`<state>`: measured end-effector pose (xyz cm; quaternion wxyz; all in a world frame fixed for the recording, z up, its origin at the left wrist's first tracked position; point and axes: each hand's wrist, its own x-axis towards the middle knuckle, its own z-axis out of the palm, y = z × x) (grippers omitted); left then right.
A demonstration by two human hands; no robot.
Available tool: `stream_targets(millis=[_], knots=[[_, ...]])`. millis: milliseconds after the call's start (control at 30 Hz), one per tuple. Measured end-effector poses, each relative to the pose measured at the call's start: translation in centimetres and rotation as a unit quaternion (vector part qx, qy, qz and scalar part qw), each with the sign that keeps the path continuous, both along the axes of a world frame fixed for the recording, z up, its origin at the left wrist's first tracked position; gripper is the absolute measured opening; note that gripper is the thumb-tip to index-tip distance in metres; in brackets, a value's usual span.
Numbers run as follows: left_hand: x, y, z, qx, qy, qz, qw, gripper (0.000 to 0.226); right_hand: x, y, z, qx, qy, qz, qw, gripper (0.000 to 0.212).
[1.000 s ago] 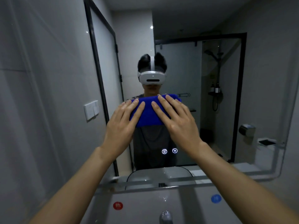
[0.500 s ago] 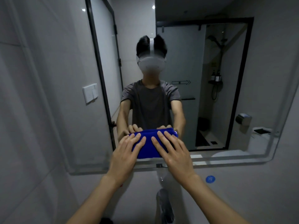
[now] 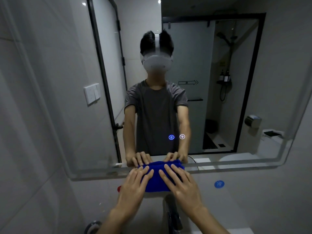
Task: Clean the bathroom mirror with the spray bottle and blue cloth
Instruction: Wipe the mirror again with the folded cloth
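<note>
Down the glass both hands have slid with the cloth (image 3: 156, 179), from chest height a second ago to the bottom edge of the mirror (image 3: 50, 115); the cloth now straddles the lower rim and hangs partly over the wall below. Left hand (image 3: 135, 184) and right hand (image 3: 182, 184) lie flat side by side, fingers spread and pressed on the folded blue cloth, gripping nothing. Two small lit icons (image 3: 176, 137) glow in the glass above them. Grey tiled walls surround the mirror, with a white switch (image 3: 92, 95) on the left wall. Reflected are a black-framed door, a glass shower cabin with hose and bottles, and a paper holder (image 3: 252, 121) at right. Below the mirror a blue sticker (image 3: 219, 184) and a red one (image 3: 119, 189) flank the hands, and a dark tap (image 3: 173, 217) stands underneath. No spray bottle can be made out.
</note>
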<state>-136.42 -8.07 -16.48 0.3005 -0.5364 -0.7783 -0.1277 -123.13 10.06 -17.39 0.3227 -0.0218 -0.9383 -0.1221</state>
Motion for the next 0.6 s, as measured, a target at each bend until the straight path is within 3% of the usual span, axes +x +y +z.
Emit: stream_targets(millis=[200, 333, 400, 467, 533, 600], knots=[[0.8, -0.5, -0.9, -0.113, -0.004, -0.016, 0.993, 0.094, 0.7, -1.1, -1.6, -0.051, -0.118, -0.007, 0.992, 0.099], [1.4, -1.4, -0.3, -0.154, 0.007, -0.014, 0.988, 0.086, 1.3, -1.7, -1.0, -0.047, -0.136, 0.029, 0.989, 0.102], [1.4, -2.5, 1.0, -0.152, 0.030, -0.015, 0.988, 0.072, 1.6, -1.8, 0.8, -0.033, -0.141, 0.052, 0.988, 0.105], [1.3, -3.6, 3.4, -0.114, 0.079, -0.011, 0.990, 0.044, 1.6, -1.9, 3.4, -0.004, -0.119, 0.073, 0.990, 0.107], [1.4, -4.4, 7.0, -0.078, 0.114, 0.009, 0.990, 0.032, 1.4, -1.9, 6.5, 0.039, -0.045, 0.108, 0.992, 0.079], [1.7, -5.0, 11.9, -0.055, 0.151, 0.028, 0.987, 0.045, 0.6, -1.9, 10.6, 0.066, 0.034, 0.114, 0.991, 0.052]])
